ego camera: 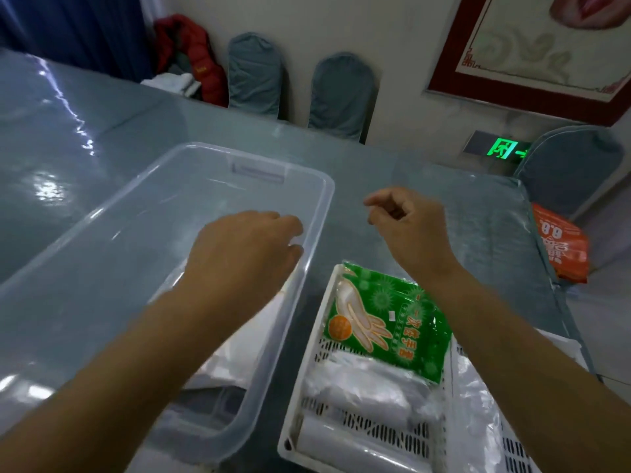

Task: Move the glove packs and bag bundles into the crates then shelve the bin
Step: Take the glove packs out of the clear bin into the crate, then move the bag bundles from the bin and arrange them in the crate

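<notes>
A clear plastic bin [317, 186] stands on the table at the left. My left hand [246, 247] hovers over its right side, fingers curled down, holding nothing that I can see. White bag bundles [225, 367] lie under my forearm in the bin. To the right is a white slotted crate [341, 428] with a green glove pack [389, 322] on top of white bag bundles [362, 387]. My right hand [406, 220] hangs above the table beyond the crate, fingers loosely curled and empty. A second white crate [512, 452] with clear plastic packs sits at the lower right edge.
The table [102, 131] has a glossy blue-grey cover. Covered chairs [341, 93] stand along the far side and another [570, 169] at the right. An orange bag [560, 244] lies off the table's right edge. A red jacket [194, 52] is heaped by the wall.
</notes>
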`<state>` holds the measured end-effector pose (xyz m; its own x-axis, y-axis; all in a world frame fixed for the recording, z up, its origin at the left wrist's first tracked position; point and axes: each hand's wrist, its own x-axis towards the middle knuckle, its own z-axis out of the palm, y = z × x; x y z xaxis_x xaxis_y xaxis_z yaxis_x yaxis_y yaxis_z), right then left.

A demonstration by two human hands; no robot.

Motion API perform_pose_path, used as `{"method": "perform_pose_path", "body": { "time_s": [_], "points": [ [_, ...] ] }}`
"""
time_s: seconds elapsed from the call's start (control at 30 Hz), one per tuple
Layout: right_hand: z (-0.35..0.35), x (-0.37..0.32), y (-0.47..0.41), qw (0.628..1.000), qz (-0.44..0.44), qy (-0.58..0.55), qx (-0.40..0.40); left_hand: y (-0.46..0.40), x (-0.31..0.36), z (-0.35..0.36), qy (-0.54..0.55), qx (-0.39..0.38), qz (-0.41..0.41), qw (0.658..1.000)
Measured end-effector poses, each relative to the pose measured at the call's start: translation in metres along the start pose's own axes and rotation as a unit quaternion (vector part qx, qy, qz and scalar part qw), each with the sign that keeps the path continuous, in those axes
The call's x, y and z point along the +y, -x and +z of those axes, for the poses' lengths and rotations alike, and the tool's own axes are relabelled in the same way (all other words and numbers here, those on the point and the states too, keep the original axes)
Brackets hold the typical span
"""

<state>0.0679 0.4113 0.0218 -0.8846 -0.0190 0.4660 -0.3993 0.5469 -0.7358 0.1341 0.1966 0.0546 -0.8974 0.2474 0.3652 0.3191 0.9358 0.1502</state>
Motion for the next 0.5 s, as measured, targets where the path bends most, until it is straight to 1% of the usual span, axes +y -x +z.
{"method": "perform_pose_path", "body": {
  "time_s": [0.07, 0.13, 0.23, 0.3, 0.33, 0.37, 0.43, 0.5],
  "points": [
    [0.029, -0.024, -0.003, 0.999, -0.007, -0.019, -0.031, 0.0, -0.046, -0.007, -0.005, -0.015, -0.035, 0.999],
    [0.062, -0.044, -0.007, 0.998, -0.013, -0.013, -0.064, -0.003, -0.09, -0.005, -0.023, -0.053, -0.062, 0.996],
    [0.118, -0.064, -0.018, 0.989, 0.009, 0.053, -0.139, -0.008, -0.149, 0.005, -0.059, -0.119, -0.07, 0.989],
    [0.156, -0.066, -0.024, 0.964, 0.047, 0.135, -0.224, -0.01, -0.181, 0.014, -0.086, -0.143, -0.044, 0.985],
    [0.176, -0.065, -0.027, 0.94, 0.061, 0.197, -0.271, -0.011, -0.194, 0.018, -0.099, -0.151, -0.023, 0.983],
    [0.195, -0.062, -0.027, 0.907, 0.072, 0.263, -0.321, -0.011, -0.206, 0.022, -0.11, -0.16, -0.004, 0.981],
    [0.225, -0.054, -0.024, 0.821, 0.102, 0.371, -0.422, -0.009, -0.225, 0.03, -0.121, -0.177, 0.025, 0.976],
    [0.246, -0.043, -0.016, 0.73, 0.136, 0.444, -0.502, -0.004, -0.239, 0.04, -0.111, -0.191, 0.035, 0.975]
  ]
}}
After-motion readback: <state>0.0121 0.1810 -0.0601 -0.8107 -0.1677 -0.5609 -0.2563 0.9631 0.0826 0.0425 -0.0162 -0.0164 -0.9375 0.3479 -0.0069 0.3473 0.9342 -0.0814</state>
